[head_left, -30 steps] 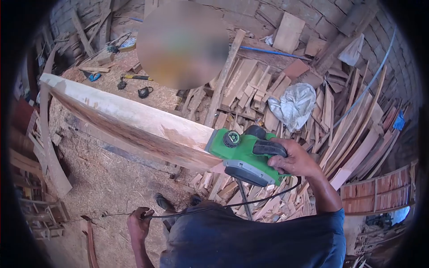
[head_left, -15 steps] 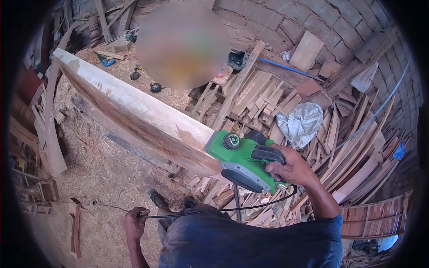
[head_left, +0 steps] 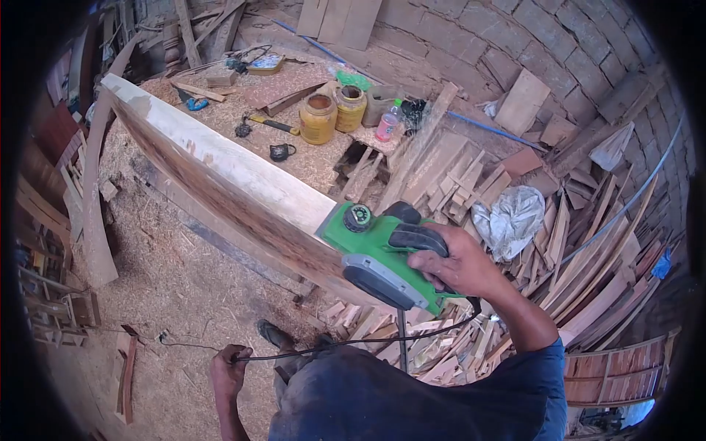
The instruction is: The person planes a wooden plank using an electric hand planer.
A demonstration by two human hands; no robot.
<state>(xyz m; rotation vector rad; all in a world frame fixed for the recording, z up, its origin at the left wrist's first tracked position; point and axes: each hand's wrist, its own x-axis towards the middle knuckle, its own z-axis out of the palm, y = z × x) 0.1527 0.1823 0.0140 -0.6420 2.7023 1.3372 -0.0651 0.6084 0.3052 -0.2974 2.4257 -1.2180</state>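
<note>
A green electric hand planer point(head_left: 382, 253) rests on the near right end of a long curved wooden plank point(head_left: 228, 176). My right hand point(head_left: 457, 259) is wrapped round the planer's black rear handle. From the back of the tool a black power cord point(head_left: 353, 342) runs leftward in front of my body. My left hand point(head_left: 229, 366) is closed on that cord, low and left of the plank. Pale, freshly surfaced wood shows along the plank's upper edge, while its side face is brown and rough. The planer's sole and blade are hidden against the wood.
Yellow jars point(head_left: 318, 119), a pink bottle point(head_left: 389, 121), a black cup point(head_left: 281, 152) and a yellow-black tool point(head_left: 276, 124) stand or lie behind the plank. Wood offcuts point(head_left: 441, 173) and a silvery plastic bag point(head_left: 509, 220) are heaped at right. Shavings point(head_left: 184, 272) cover the floor.
The planer and my right hand have shifted slightly left and up along the plank's edge. My left hand still holds the cord. The view has tilted a little.
</note>
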